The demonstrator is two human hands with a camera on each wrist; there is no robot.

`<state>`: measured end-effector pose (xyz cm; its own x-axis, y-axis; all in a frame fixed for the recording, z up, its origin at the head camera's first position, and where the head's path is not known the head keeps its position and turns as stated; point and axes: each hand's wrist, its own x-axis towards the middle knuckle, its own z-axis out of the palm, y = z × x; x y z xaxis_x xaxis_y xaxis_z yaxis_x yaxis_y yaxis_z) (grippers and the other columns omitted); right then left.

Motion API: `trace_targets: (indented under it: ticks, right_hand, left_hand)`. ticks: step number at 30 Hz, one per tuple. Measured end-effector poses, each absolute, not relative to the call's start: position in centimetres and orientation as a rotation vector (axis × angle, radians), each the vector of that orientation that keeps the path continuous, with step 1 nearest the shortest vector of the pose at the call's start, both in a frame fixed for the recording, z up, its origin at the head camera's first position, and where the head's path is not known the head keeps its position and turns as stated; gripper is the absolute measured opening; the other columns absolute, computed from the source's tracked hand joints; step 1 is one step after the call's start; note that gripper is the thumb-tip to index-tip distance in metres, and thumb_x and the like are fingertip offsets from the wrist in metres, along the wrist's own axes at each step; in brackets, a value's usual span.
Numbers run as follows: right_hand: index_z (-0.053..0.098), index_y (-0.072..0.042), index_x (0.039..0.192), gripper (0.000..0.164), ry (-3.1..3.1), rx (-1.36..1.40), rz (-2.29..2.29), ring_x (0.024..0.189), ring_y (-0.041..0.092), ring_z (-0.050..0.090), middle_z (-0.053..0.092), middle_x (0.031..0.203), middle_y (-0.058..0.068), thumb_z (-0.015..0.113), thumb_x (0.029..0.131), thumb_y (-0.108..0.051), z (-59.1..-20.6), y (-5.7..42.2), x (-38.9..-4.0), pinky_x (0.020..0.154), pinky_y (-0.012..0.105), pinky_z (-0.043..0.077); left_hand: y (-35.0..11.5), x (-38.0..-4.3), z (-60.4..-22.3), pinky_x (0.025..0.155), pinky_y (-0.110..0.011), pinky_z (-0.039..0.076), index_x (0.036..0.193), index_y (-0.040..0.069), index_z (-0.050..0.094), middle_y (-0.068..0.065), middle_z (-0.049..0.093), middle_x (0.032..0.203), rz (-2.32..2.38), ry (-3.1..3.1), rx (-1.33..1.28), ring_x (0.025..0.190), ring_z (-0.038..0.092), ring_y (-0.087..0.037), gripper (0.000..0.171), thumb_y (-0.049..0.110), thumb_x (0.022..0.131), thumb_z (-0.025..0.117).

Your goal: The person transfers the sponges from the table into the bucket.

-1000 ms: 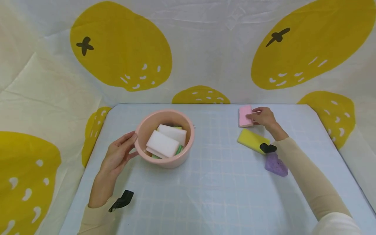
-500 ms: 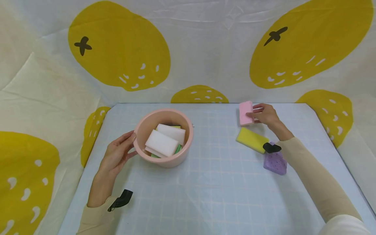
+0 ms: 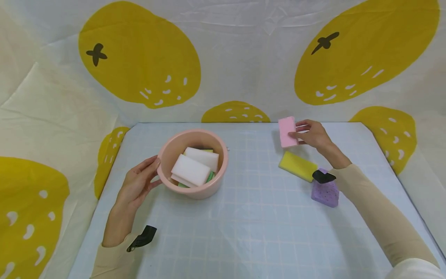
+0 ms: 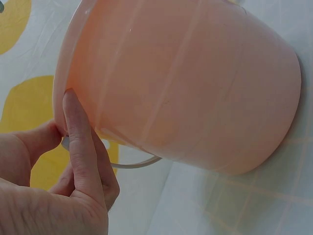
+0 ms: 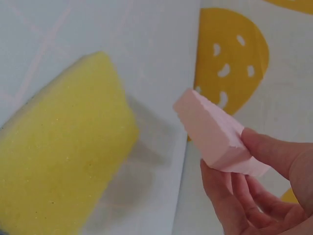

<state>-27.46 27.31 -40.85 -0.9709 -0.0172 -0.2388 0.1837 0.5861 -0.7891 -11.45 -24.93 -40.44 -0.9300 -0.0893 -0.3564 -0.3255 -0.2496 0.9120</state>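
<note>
A pink bucket (image 3: pixel 209 190) stands on the left half of the table, with white sponges (image 3: pixel 191 170) and some green and yellow ones inside. My left hand (image 3: pixel 137 186) pinches its rim on the left side, thumb on one face and fingers on the other, as the left wrist view shows. Over at the back right, my right hand (image 3: pixel 311 133) holds a pink sponge (image 3: pixel 287 132) between thumb and fingers, raised off the table. Just below that hand lies a yellow sponge (image 3: pixel 297 166). A purple sponge (image 3: pixel 325 193) is beside it, partly covered by the wrist strap's black piece.
The table (image 3: pixel 244 232) has a pale blue checked cover. Behind and at the sides hangs a white cloth (image 3: pixel 244 58) printed with big yellow fruit. The bucket's thin handle (image 4: pixel 137 164) hangs on its outer side.
My right hand has lifted the pink sponge off the table and shifted it slightly toward the back. The left hand stays at the bucket's rim.
</note>
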Motion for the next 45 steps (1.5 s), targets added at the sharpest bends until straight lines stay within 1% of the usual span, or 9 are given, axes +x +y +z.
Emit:
trace_targets:
  ticks: [4, 6, 11, 19, 24, 27, 32, 39, 45]
  right_hand:
    - [0.047, 0.002, 0.144, 0.067, 2.596, 0.098, -1.329, 0.095, 0.023, 0.067, 0.056, 0.136, 0.026, 0.077, 0.095, -0.03, -40.1, 26.7, -27.1, 0.078, 0.028, 0.062]
    - [0.048, 0.002, 0.143, 0.064, 2.597, 0.073, -1.339, 0.092, 0.019, 0.067, 0.057, 0.135, 0.026, 0.077, 0.095, -0.029, -39.6, 26.3, -26.9, 0.077, 0.027, 0.062]
    - [0.05, 0.002, 0.141, 0.06, 2.576, 0.015, -1.377, 0.091, 0.016, 0.066, 0.058, 0.132, 0.024, 0.077, 0.095, -0.026, -38.3, 25.0, -26.3, 0.073, 0.022, 0.061]
    - [0.051, -0.001, 0.14, 0.054, 2.558, -0.092, -1.364, 0.109, 0.028, 0.063, 0.059, 0.132, 0.021, 0.075, 0.097, -0.022, -36.3, 22.9, -25.4, 0.074, 0.021, 0.061]
    - [0.052, 0.0, 0.14, 0.054, 2.545, -0.177, -1.379, 0.11, 0.031, 0.064, 0.059, 0.132, 0.023, 0.075, 0.096, -0.021, -35.5, 21.7, -25.1, 0.075, 0.023, 0.061]
    - [0.052, 0.001, 0.14, 0.055, 2.527, -0.217, -1.401, 0.107, 0.028, 0.065, 0.059, 0.132, 0.023, 0.076, 0.096, -0.021, -35.0, 21.2, -24.9, 0.076, 0.024, 0.061]
    - [0.054, -0.001, 0.138, 0.051, 2.51, -0.24, -1.411, 0.103, 0.023, 0.067, 0.061, 0.13, 0.021, 0.076, 0.095, -0.018, -34.3, 20.5, -24.7, 0.078, 0.029, 0.062]
    - [0.055, -0.002, 0.137, 0.05, 2.463, -0.294, -1.437, 0.101, 0.022, 0.067, 0.062, 0.129, 0.02, 0.077, 0.095, -0.016, -33.2, 19.0, -24.3, 0.078, 0.03, 0.063]
    - [0.057, -0.001, 0.135, 0.048, 2.432, -0.348, -1.465, 0.098, 0.022, 0.068, 0.063, 0.128, 0.02, 0.078, 0.094, -0.013, -32.3, 17.6, -23.9, 0.08, 0.033, 0.063]
  left_hand:
    - [-25.0, -11.4, -40.4, 0.084, -0.029, 0.061, 0.135, 0.015, 0.061, 0.006, 0.066, 0.121, 2.332, 1.799, -0.502, 0.103, 0.066, -0.01, 0.049, 0.033, 0.092, 0.078]
    - [-25.0, -11.4, -40.3, 0.084, -0.029, 0.061, 0.134, 0.015, 0.062, 0.006, 0.067, 0.12, 2.337, 1.79, -0.5, 0.102, 0.066, -0.01, 0.047, 0.032, 0.092, 0.078]
    - [-24.9, -11.4, -40.0, 0.084, -0.029, 0.061, 0.137, 0.013, 0.06, 0.006, 0.066, 0.12, 2.313, 1.812, -0.516, 0.103, 0.065, -0.01, 0.053, 0.034, 0.091, 0.079]
    - [-24.8, -11.5, -39.9, 0.084, -0.028, 0.061, 0.141, 0.01, 0.056, 0.004, 0.064, 0.122, 2.277, 1.855, -0.518, 0.106, 0.063, -0.012, 0.061, 0.036, 0.091, 0.079]
    - [-24.7, -11.5, -39.9, 0.083, -0.027, 0.061, 0.142, 0.01, 0.055, 0.004, 0.064, 0.121, 2.271, 1.875, -0.515, 0.105, 0.063, -0.012, 0.062, 0.036, 0.091, 0.078]
    - [-24.8, -11.5, -39.9, 0.083, -0.027, 0.061, 0.143, 0.01, 0.054, 0.005, 0.064, 0.121, 2.263, 1.887, -0.515, 0.104, 0.063, -0.011, 0.064, 0.037, 0.091, 0.078]
    - [-24.8, -11.6, -39.9, 0.083, -0.027, 0.061, 0.145, 0.01, 0.053, 0.005, 0.064, 0.122, 2.249, 1.895, -0.522, 0.104, 0.063, -0.011, 0.066, 0.038, 0.091, 0.079]
    - [-24.8, -11.7, -39.9, 0.083, -0.027, 0.061, 0.143, 0.011, 0.055, 0.006, 0.065, 0.121, 2.252, 1.891, -0.536, 0.103, 0.064, -0.011, 0.064, 0.038, 0.09, 0.079]
    - [-24.8, -11.6, -39.9, 0.083, -0.027, 0.061, 0.142, 0.012, 0.056, 0.006, 0.064, 0.121, 2.256, 1.886, -0.534, 0.103, 0.064, -0.01, 0.062, 0.038, 0.09, 0.079]
